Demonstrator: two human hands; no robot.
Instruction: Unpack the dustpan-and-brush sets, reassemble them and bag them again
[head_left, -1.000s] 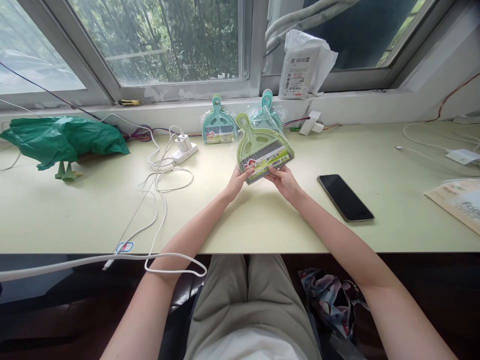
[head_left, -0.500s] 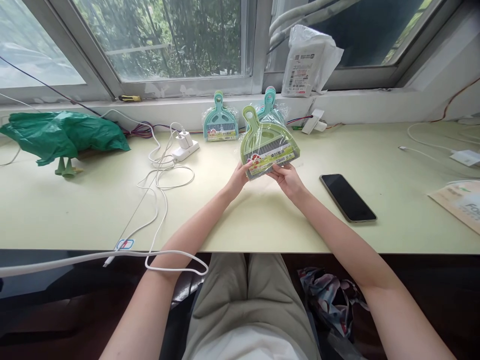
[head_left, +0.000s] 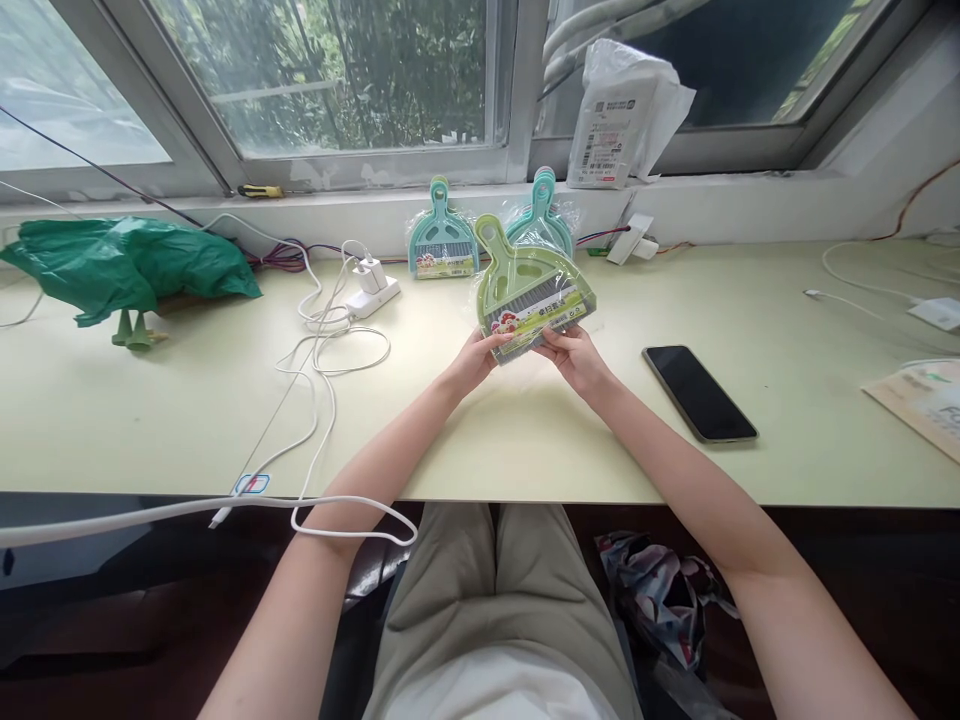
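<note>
Holds a green dustpan [head_left: 538,288] with its brush, wrapped in clear film, in both hands over the middle of the desk [head_left: 540,455]. Grips its near left edge with the left hand [head_left: 478,358], thumb on the front, and its near right part with the right hand [head_left: 574,358], fingers partly hidden. Points its handle up and toward the far left. Has a blue dustpan [head_left: 444,232] standing beyond to the left, and a blue stack [head_left: 542,205] just behind, perhaps several pans, hard to tell through the film. Has a dark phone [head_left: 700,393] lying to the right, a white power strip [head_left: 374,299] to the left, a green bag [head_left: 131,265] at far left, and a white cable [head_left: 112,521] looping in front of the left forearm.
</note>
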